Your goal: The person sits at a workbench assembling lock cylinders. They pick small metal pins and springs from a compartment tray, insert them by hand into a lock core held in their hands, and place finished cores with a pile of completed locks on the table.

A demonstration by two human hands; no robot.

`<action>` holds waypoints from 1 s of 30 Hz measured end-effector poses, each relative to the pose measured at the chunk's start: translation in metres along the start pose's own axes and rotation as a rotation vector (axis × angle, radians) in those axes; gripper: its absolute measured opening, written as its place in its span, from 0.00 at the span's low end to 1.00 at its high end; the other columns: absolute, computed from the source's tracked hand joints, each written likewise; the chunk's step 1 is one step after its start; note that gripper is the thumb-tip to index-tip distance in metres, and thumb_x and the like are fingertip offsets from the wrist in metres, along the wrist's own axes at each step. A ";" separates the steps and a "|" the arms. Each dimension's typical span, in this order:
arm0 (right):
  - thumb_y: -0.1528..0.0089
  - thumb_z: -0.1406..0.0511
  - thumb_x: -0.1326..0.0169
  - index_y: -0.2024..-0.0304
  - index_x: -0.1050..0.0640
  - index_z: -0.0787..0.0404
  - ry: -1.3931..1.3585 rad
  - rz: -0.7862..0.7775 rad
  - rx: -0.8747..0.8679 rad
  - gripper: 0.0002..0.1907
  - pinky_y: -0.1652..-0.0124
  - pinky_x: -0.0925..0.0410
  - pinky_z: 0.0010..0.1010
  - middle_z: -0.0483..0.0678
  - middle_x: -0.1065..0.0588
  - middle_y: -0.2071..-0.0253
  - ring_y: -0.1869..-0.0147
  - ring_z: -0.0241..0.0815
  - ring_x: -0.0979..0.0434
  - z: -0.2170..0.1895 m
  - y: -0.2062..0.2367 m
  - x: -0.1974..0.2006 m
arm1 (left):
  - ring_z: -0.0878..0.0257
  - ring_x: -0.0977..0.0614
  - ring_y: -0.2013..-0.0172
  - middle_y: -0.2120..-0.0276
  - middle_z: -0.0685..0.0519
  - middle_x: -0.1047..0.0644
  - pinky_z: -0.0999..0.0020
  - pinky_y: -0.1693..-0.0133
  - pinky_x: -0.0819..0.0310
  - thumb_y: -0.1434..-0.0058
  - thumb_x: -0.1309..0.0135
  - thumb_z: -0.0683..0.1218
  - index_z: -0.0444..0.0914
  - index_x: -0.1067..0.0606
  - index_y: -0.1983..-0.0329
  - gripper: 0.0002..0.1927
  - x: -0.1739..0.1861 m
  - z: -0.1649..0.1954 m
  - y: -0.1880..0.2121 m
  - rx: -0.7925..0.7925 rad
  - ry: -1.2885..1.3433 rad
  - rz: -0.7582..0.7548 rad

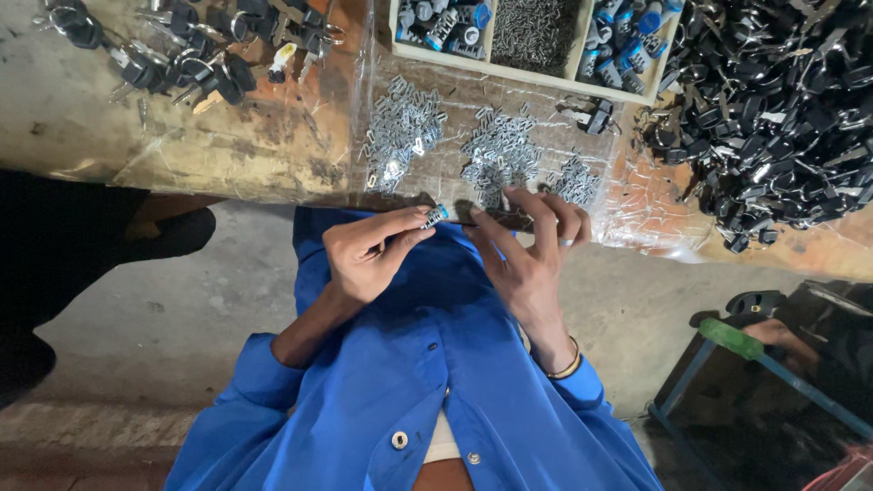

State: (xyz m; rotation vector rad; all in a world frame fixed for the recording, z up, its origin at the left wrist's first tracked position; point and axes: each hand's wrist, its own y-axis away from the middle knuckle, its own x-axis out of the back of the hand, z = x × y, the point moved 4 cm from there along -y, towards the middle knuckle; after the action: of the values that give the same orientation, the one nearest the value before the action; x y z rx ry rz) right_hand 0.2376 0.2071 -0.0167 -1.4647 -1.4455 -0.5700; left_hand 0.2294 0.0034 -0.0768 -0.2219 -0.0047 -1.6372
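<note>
Blue-capped small metal cylinder (436, 216) sits pinched between thumb and fingertips of the left hand (368, 255), just at the bench edge. The right hand (532, 255) holds nothing, its fingers spread over three loose heaps of tiny grey metal plates (496, 155) on clear plastic sheet (627, 232). A wooden tray (532, 77) behind still holds many similar cylinders (so plenty seems left), and black-headed keys (782, 109) lie piled to the right.

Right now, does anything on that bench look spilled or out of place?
Nothing looks spilled. The small silver metal pieces lie in separate heaps on the clear plastic sheet, though its edge is crumpled. The left hand pinches a small blue-tipped cylinder.
</note>
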 end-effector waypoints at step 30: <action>0.46 0.61 0.28 0.54 0.16 0.49 -0.256 -0.126 0.103 0.17 0.45 0.46 0.42 0.45 0.26 0.50 0.48 0.48 0.31 -0.054 -0.046 -0.027 | 0.58 0.12 0.56 0.57 0.47 0.16 0.68 0.56 0.16 0.41 0.33 0.35 0.33 0.19 0.58 0.09 0.057 0.008 0.006 -0.177 -0.180 0.153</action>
State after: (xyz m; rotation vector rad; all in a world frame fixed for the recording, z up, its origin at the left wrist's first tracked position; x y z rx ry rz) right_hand 0.2047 0.1402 -0.0025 -1.4105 -1.7506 -0.3870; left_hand 0.2330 -0.0526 -0.0617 -0.4930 0.0194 -1.4617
